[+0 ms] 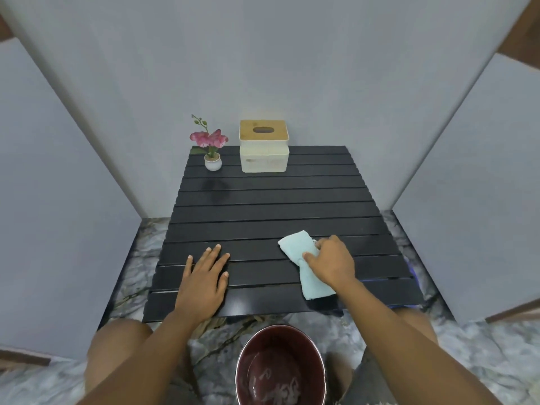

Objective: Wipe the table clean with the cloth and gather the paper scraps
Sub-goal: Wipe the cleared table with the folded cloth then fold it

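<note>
A low black slatted table [263, 206] stands in front of me. A light blue folded cloth [302, 249] lies on its near right part. My right hand [330, 261] presses on the cloth with fingers curled over it. Flat on the near left slats rests my left hand [204, 273], fingers spread, holding nothing. A dark red bucket [280, 340] sits on the floor between my knees, with pale crumpled scraps [277, 387] inside it. I see no loose paper scraps on the tabletop.
A small white pot with pink flowers [212, 153] stands at the far left of the table. A cream tissue box with a wooden lid [264, 147] stands beside it. Grey walls close in on three sides; the floor is marbled.
</note>
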`<state>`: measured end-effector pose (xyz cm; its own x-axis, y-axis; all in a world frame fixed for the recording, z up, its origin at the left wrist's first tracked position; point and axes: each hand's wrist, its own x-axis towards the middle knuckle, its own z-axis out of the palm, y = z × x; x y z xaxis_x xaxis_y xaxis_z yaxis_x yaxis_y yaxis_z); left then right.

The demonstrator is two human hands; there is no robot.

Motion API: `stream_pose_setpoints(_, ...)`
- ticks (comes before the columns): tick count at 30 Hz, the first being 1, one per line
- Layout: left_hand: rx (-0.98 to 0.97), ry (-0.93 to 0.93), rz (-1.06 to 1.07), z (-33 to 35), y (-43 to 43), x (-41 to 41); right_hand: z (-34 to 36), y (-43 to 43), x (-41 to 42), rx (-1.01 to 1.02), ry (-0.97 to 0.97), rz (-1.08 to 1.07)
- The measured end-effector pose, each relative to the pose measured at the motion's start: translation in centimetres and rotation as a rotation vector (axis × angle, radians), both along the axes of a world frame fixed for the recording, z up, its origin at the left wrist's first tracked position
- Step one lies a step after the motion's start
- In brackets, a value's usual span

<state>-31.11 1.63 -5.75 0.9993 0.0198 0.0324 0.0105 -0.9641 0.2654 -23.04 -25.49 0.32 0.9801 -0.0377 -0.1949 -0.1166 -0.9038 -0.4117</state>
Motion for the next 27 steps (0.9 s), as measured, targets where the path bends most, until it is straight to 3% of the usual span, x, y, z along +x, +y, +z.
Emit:
stream_pose_setpoints(4,-0.055,-0.018,0.054,1.3,-2.2,0.5,0.8,0.8,-0.6,-0.006,-0.106,-0.004)
stream_pose_setpoints(10,-0.314,-0.081,0.049,2.7,-7.3,1.0,0.3,1.5,-1.9,-0.086,-0.222,0.053)
stream_pose_setpoints(16,-0.356,-0.057,0.045,1.7,-6.8,0.8,-0.7,0.4,-2.1,-0.192,-0.292,0.074)
stream_pose_setpoints(20,-0.366,-0.051,0.013,1.1,-5.7,0.3,0.2,0.6,-2.3,-0.030,-0.230,0.125)
stream_pose_setpoints(27,-0.381,-0.060,0.008,0.9,-6.0,0.2,0.9,1.9,-1.8,-0.040,-0.147,0.103)
